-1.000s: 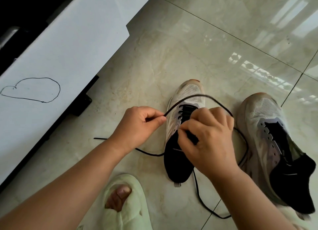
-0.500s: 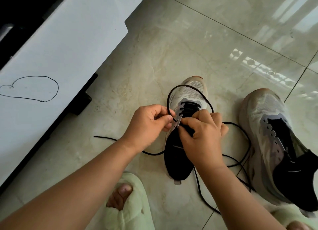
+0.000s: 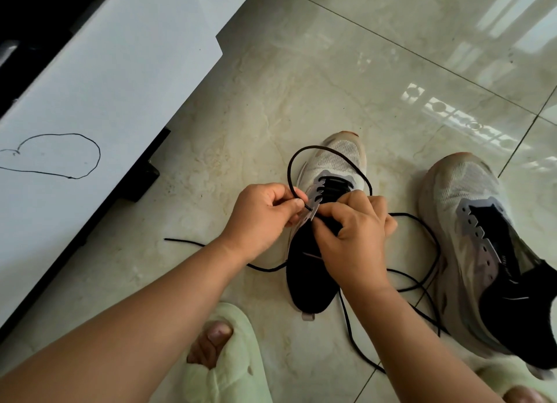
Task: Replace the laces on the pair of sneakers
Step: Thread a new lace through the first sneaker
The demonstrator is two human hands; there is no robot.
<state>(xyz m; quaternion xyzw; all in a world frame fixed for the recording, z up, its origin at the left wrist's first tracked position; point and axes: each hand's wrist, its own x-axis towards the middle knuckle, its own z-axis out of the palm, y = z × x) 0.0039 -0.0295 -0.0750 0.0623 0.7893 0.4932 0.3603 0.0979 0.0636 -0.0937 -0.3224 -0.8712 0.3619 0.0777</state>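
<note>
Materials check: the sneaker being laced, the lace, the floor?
Sneaker being laced: toe looks like pale knit mesh, going by its fine woven texture; grey eyelet strip looks smooth, perhaps synthetic film; heel is a black, sock-like fabric. Black lace: thin round cord, matte, holds a springy loop, probably woven. Floor: glossy veined tiles with window reflections and grout lines, marble or glazed ceramic.

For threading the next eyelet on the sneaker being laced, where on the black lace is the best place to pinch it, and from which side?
Pinch the black lace right behind its stiff tip, as the left hand does, coming from the sneaker's left, outer side. The tip already points at the grey eyelet strip there, and the limp loop behind it would likely buckle if held farther back.
</note>
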